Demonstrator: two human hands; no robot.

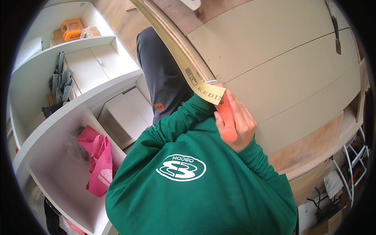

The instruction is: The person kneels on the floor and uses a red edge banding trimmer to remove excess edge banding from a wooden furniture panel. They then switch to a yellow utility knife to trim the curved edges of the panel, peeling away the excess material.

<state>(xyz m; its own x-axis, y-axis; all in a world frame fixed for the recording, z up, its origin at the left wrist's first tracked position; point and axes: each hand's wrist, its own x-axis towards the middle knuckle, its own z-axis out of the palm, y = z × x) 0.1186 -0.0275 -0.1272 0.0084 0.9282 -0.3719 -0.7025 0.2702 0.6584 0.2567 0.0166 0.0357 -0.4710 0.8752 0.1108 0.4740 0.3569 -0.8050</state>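
My right hand (pixel 243 124) is closed round the orange handle (pixel 228 124) of a tool at the corner of a beige board (pixel 266 70). A small bit of metal (pixel 212 82) shows at the tool's head, against the board's edge; the tool's exact kind cannot be made out. A long tan printed strip (pixel 180 60) runs beside the layered plywood edge (pixel 188 51). Its loose end curls over the top of the handle. My left arm, in a green sleeve (pixel 196 111), reaches under that strip, and the left hand is hidden behind it.
White cabinet carcasses (pixel 129 76) stand on the left, with a pink bag (pixel 98 160) in one and grey metal rails (pixel 62 80) in another. An orange case (pixel 72 29) sits farther back. A dark flat tool (pixel 335 29) lies on the board's far right.
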